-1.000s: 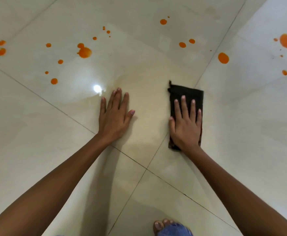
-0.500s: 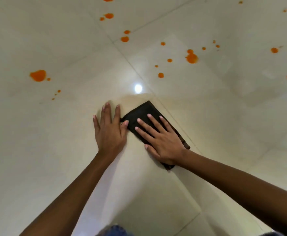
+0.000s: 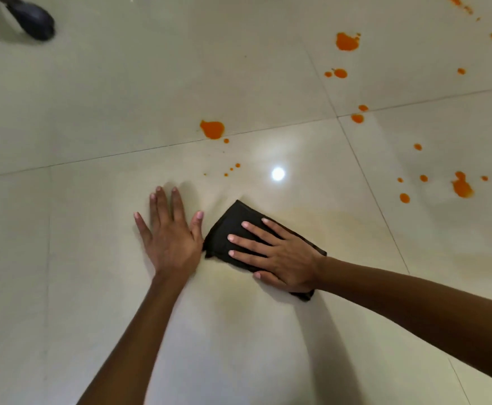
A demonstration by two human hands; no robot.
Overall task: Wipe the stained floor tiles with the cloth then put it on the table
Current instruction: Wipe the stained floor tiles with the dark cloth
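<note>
Right hand (image 3: 282,258) lies flat, hiding much of the cloth (image 3: 233,226).

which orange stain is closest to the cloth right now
The trail of tiny orange drops just beyond the black cloth. The big blob lies farther up by the grout line; all others sit far right.

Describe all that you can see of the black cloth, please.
The black cloth looks like soft fabric, folded into a flat pad with a stitched edge. It lies on the cream floor tile, one corner pointing away from the person. The right hand presses flat on it, fingers spread. The left hand's thumb is at its edge.
</note>
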